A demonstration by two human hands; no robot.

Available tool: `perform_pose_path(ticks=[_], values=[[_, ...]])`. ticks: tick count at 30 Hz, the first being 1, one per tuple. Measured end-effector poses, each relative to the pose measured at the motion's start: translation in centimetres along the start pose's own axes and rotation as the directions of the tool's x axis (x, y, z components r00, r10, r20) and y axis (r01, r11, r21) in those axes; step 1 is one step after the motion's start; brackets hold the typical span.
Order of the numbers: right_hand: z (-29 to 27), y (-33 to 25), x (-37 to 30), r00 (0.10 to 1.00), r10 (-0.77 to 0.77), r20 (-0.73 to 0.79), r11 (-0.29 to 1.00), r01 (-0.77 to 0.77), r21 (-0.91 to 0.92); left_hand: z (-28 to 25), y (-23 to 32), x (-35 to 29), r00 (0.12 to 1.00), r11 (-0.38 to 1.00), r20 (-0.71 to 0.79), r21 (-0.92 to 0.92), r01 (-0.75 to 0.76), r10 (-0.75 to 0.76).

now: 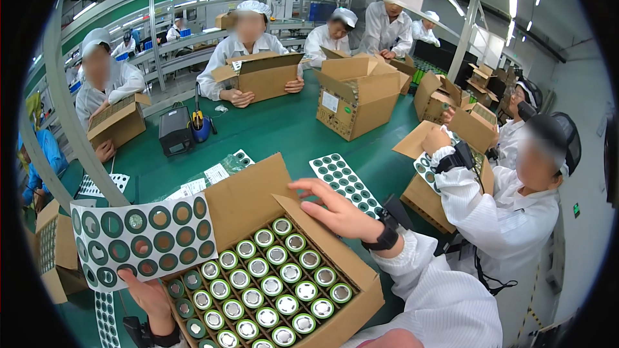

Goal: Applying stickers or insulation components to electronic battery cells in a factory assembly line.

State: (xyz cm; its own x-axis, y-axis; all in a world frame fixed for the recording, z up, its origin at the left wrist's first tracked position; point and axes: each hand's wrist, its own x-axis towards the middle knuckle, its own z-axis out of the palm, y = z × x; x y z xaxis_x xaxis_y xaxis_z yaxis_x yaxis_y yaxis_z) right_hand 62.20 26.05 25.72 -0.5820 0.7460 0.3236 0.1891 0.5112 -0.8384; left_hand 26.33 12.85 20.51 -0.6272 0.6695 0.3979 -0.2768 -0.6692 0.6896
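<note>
While the left hand sits at nine o'clock of the open cardboard box, its thumb laps the lower edge of a white sticker sheet, gripping it; the other fingers are mostly hidden. The sheet, with its rows of dark green rings, stands raised at ten o'clock. The right hand is between one and two o'clock, fingers extended and loosely spread by the flap; whether they touch it, I cannot tell. Inside the box, cylindrical cells stand upright in a divider grid, several along the nine o'clock edge topped by dark green rings. Another ring sheet lies at one o'clock on the green table.
</note>
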Motion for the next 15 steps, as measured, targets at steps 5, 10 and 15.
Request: perform_pose_path(ticks=[5, 10, 15], values=[[1.6, 0.0, 2.1, 0.995, -0.092, -0.046, 0.988, 0.097, 0.117, -0.5, 0.5, -0.2, 0.993, 1.000, 0.116, -0.020, 0.010, -0.007], [2.3, 0.8, 2.2, 0.999, 0.032, -0.010, 0.980, -0.029, 0.198, -1.4, 0.4, 0.0, 0.986, 1.000, 0.164, -0.008, 0.010, -0.009], [2.3, 1.0, 2.2, 0.999, -0.019, -0.051, 0.995, 0.024, 0.097, -1.6, 0.5, 0.1, 0.962, 0.998, 0.273, -0.056, 0.032, -0.016]])
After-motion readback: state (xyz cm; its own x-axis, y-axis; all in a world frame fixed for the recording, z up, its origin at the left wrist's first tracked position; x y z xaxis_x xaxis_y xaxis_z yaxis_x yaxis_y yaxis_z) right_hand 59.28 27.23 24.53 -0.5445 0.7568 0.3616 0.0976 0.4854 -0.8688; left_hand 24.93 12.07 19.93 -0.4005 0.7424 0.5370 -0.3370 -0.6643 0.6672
